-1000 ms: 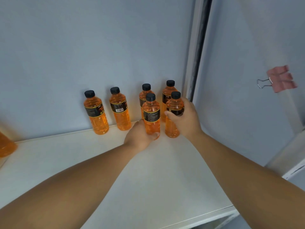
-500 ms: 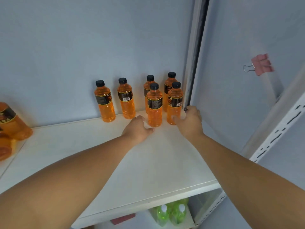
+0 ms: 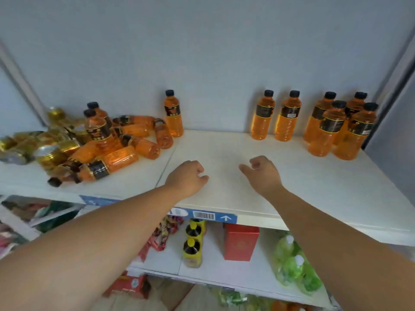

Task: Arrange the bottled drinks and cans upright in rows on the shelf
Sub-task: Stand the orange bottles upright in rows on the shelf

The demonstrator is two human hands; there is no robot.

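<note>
Several orange drink bottles with black caps stand upright at the back right of the white shelf (image 3: 292, 187): a back row (image 3: 262, 115) and two in front (image 3: 326, 129). One more bottle (image 3: 173, 114) stands alone near the wall at mid-shelf. On the left, a heap of orange bottles (image 3: 116, 158) lies tumbled, with two upright among them. Gold cans (image 3: 51, 151) are piled at the far left. My left hand (image 3: 187, 177) and my right hand (image 3: 262, 173) hover over the bare middle of the shelf, fingers loosely curled, holding nothing.
A blue price strip with a barcode (image 3: 204, 215) runs along the shelf's front edge. On the shelf below stand yellow-capped dark bottles (image 3: 193, 245), a red box (image 3: 240, 244) and green bottles (image 3: 294, 263). A grey upright post (image 3: 390, 70) bounds the right side.
Both hands have let go of the two front bottles and drawn back to mid-shelf. The view has swung left and pulled back, revealing the heap of bottles and cans.
</note>
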